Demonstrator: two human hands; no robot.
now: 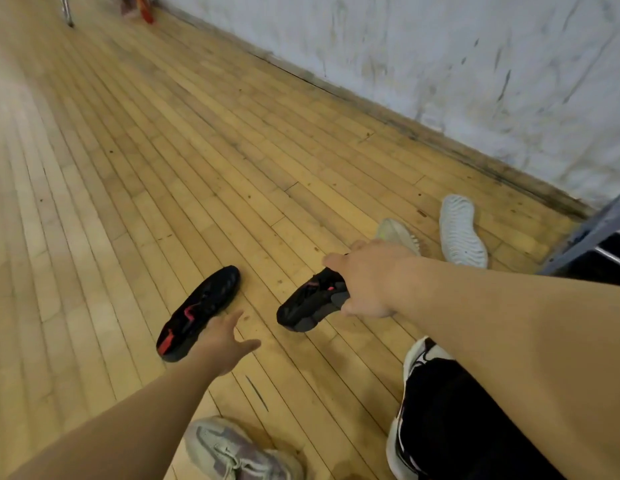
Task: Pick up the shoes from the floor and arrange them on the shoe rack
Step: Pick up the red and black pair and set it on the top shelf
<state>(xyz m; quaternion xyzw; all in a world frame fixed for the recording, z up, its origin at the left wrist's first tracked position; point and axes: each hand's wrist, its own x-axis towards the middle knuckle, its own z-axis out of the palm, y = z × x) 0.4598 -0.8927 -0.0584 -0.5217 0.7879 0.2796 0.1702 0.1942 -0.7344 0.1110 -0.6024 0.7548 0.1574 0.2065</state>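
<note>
Nearest, a grey sneaker [232, 452] sits at the bottom edge, a black-and-white shoe [415, 362] to its right. Beyond them the left hand [225, 344] reaches with its grip wide and empty, fingers just touching the black shoe lying sole-up [197, 313] on the floor [163, 150]. The right hand [367, 282] is closed on the heel of the matching black shoe [312, 301], seemingly lifted. Farther right lie two pale shoes [462, 230]; the shoe rack [599, 237] shows at the right edge. The pickup is under way; next the left hand must close on its shoe, then carry both right.
</note>
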